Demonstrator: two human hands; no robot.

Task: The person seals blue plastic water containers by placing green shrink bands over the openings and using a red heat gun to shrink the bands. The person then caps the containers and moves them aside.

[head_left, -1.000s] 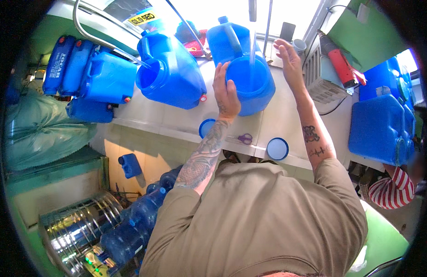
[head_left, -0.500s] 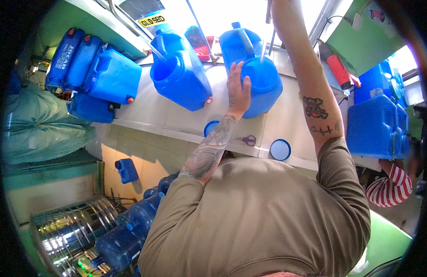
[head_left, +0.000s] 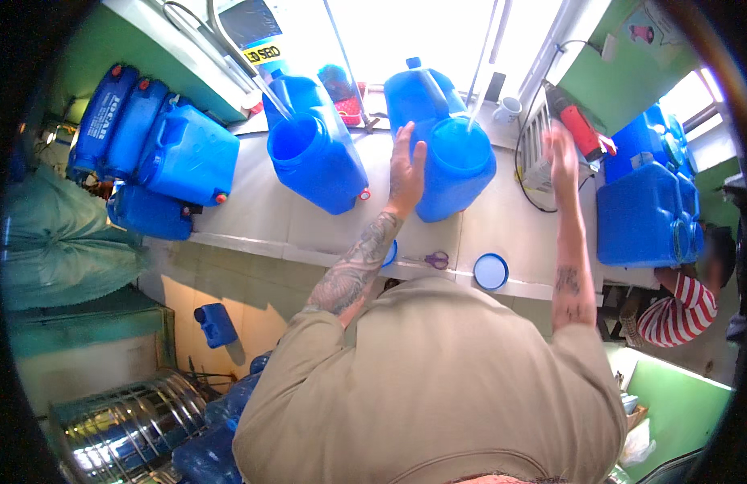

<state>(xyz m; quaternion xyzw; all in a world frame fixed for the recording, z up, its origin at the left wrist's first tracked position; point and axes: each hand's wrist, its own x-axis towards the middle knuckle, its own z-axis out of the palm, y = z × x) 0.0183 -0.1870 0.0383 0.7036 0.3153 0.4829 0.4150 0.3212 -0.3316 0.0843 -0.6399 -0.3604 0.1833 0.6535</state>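
Observation:
My left hand (head_left: 406, 177) is open with fingers stretched out, at the left side of a blue water jug (head_left: 460, 181). Whether it touches the jug I cannot tell. A clear tube (head_left: 477, 101) runs down into this jug's wide uncapped mouth. To the left stands a second open blue jug (head_left: 329, 173), also with a tube (head_left: 281, 101) in its mouth. My right hand (head_left: 560, 157) is raised right of the jugs, slightly blurred, fingers loosely extended, with nothing visible in it. Close beside it lies a red and black power tool (head_left: 573, 121).
Near the counter's front edge lie a blue-rimmed lid (head_left: 491, 272), purple scissors (head_left: 437, 260) and another lid (head_left: 390, 253), partly behind my left forearm. Blue jugs (head_left: 192, 153) stand at left, more jugs (head_left: 640, 214) at right. A white mug (head_left: 508, 110) sits behind. Someone in striped sleeves (head_left: 678, 315) is at right.
My right hand has come down from the window side toward the power tool. My left hand has shifted slightly left, off the right jug's rim.

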